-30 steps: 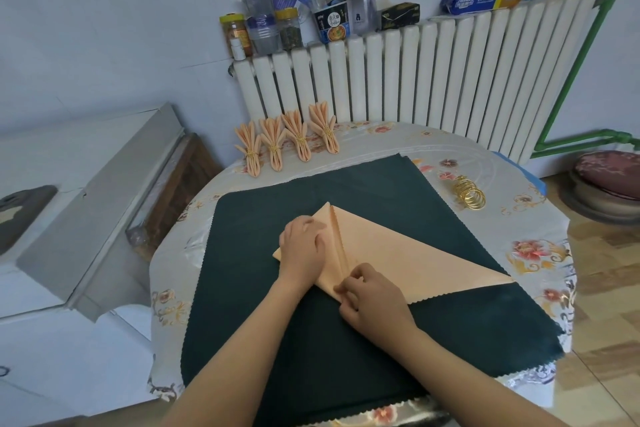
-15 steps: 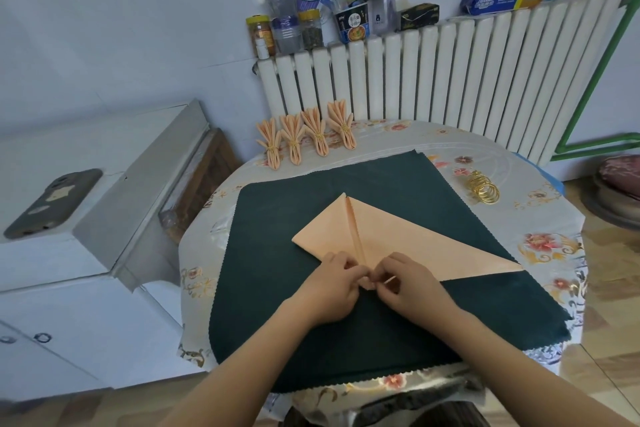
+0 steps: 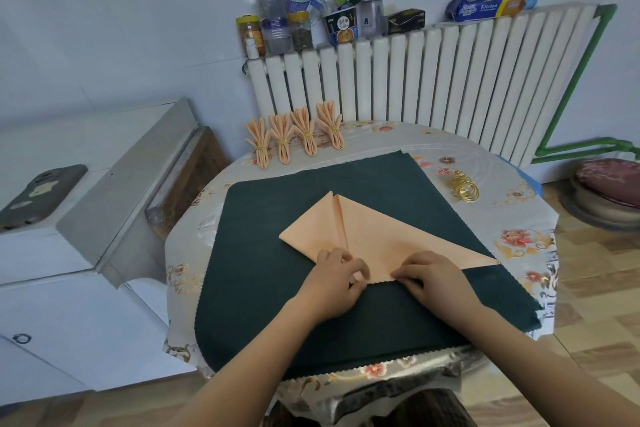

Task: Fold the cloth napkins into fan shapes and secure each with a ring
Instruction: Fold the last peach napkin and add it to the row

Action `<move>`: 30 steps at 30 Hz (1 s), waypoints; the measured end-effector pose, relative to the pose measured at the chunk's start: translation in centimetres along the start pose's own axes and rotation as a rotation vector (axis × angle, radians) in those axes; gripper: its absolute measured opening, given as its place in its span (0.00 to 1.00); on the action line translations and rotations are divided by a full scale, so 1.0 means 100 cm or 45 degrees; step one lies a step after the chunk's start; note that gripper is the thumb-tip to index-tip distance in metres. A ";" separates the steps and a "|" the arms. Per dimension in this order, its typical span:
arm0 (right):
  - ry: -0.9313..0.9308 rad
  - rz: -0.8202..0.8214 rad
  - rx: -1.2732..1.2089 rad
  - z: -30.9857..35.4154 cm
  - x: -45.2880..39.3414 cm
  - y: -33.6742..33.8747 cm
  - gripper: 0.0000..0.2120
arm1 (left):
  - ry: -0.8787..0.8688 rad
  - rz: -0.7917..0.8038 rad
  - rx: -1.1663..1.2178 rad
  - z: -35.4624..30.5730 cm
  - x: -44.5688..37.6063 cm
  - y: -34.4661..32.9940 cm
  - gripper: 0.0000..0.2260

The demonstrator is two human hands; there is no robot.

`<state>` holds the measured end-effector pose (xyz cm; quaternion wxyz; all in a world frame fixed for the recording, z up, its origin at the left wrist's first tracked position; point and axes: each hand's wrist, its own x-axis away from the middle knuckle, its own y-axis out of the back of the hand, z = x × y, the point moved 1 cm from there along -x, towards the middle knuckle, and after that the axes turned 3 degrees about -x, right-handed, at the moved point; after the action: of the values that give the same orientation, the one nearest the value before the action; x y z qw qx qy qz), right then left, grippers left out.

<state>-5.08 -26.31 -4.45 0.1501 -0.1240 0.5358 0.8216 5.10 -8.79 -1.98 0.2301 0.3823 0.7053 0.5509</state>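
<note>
A peach cloth napkin, folded into a triangle with a narrow pleat running up its left part, lies on a dark green cloth. My left hand pinches the napkin's near edge at the foot of the pleat. My right hand pinches the same edge a little to the right. Several finished peach fan napkins, each held by a gold ring, lie in a row at the table's far left. A pile of loose gold rings sits at the far right of the table.
The round table has a shiny floral cover. A white radiator behind it carries jars, bottles and boxes. A white cabinet with a phone stands to the left. A cushioned stool is on the floor at right.
Both hands moved from the pleat down to the napkin's near edge, then my right hand slid right along it. The camera view has pulled back and shifted.
</note>
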 end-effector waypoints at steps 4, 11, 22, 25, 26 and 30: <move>0.131 0.019 0.095 -0.002 -0.003 0.003 0.08 | 0.062 -0.033 0.038 -0.001 -0.002 -0.001 0.08; 0.201 0.251 0.483 0.016 -0.022 0.014 0.06 | 0.243 -0.154 0.197 -0.013 -0.007 0.000 0.08; -0.028 0.123 1.044 0.027 -0.058 0.068 0.09 | 0.298 0.019 0.285 0.001 0.005 0.008 0.06; 0.105 0.115 1.042 0.034 -0.091 0.063 0.09 | 0.343 0.076 0.371 0.002 0.006 0.008 0.05; 0.122 0.182 1.037 0.036 -0.101 0.057 0.11 | 0.357 0.077 0.390 0.002 0.005 0.008 0.05; 0.145 0.296 0.995 0.041 -0.136 0.027 0.13 | 0.397 0.028 0.438 0.003 0.005 0.007 0.06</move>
<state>6.25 -25.14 4.41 0.0622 -0.0413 0.8255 0.5594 5.20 -8.20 -1.37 0.0438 0.3337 0.8117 0.4773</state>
